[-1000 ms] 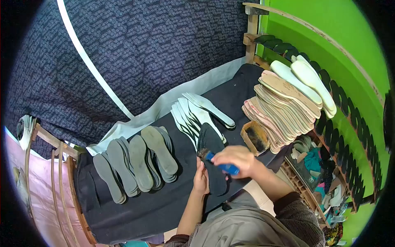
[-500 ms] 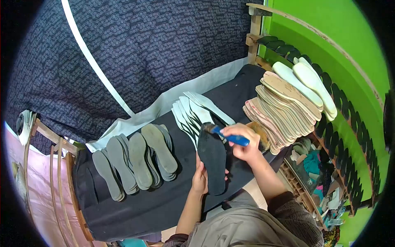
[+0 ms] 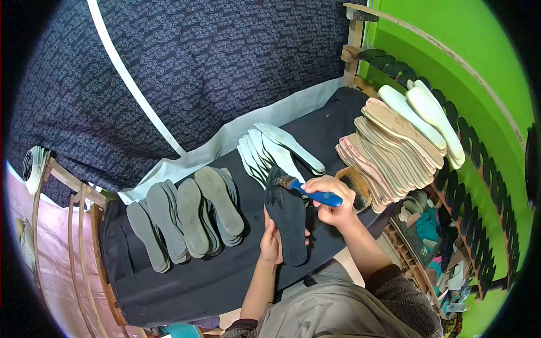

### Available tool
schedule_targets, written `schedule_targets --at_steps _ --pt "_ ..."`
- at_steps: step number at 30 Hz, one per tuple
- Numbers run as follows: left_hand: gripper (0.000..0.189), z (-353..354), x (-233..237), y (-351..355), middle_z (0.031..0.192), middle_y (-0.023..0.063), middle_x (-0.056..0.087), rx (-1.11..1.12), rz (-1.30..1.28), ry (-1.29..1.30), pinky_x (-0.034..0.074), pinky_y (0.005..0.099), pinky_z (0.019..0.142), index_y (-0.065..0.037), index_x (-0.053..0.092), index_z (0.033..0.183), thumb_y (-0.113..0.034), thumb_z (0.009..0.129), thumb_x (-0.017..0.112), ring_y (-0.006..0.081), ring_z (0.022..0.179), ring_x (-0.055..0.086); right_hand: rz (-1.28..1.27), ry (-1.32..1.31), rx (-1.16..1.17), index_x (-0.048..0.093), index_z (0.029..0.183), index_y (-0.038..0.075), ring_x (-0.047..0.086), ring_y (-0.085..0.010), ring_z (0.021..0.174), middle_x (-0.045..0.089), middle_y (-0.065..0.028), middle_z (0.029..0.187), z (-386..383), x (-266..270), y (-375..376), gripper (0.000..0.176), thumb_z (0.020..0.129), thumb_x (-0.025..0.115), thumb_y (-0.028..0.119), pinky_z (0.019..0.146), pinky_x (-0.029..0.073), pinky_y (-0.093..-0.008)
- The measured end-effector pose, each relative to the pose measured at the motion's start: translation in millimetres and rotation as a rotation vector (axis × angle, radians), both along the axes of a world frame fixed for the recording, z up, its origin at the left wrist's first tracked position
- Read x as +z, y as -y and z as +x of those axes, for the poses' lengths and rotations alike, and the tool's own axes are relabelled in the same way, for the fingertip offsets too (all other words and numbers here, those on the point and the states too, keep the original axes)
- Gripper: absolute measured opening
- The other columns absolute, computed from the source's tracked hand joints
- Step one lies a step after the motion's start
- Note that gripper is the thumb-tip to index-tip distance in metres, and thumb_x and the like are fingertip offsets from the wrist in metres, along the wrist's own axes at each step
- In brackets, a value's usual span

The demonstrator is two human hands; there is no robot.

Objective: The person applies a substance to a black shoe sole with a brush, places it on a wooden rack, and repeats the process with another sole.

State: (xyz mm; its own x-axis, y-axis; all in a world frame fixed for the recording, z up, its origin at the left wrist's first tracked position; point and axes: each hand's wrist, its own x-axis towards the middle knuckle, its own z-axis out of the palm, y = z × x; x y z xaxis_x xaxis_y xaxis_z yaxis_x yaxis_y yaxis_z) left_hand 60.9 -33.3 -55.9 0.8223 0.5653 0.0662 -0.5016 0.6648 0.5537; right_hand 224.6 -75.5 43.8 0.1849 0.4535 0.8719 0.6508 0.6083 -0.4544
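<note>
My left hand (image 3: 273, 241) is closed on a black insole (image 3: 288, 231), its fingers wrapped round the underside near the lower end. A blue-handled paintbrush (image 3: 321, 195) is gripped in my right hand (image 3: 336, 204). Its bristles rest on the upper part of the insole, where a darker, wet-looking patch shows. Just right of that hand stands an amber container (image 3: 357, 185) with dark smears, partly hidden by the hand. Behind the insole lies a fanned group of white insoles (image 3: 276, 149).
Grey insoles (image 3: 194, 217) lie in several stacks on the black-covered table (image 3: 225, 287). Beige insoles (image 3: 389, 152) with white ones on top are piled at the right. Racks of black insoles (image 3: 473, 197) line the green wall. Scraps (image 3: 431, 231) fill a low shelf.
The brush has moved slightly down and left on the insole, leaving a dark wet streak. My right hand has shifted a little lower, showing more of the amber container.
</note>
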Motion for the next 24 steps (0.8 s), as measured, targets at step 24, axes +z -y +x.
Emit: schedule_targets --at_steps 24 --pt "0.052 -1.5 -5.3 -3.7 0.123 0.0184 0.047 0.016 0.004 -0.013 0.055 0.0466 0.068 -0.032 0.004 0.144 -0.038 0.099 0.028 0.035 0.09 0.061 -0.028 -0.009 0.053 0.059 0.082 -0.004 0.066 -0.0275 0.068 0.064 -0.0162 0.076 -13.8 -16.4 19.5 0.03 0.054 0.05 -0.011 0.064 0.052 -0.0334"
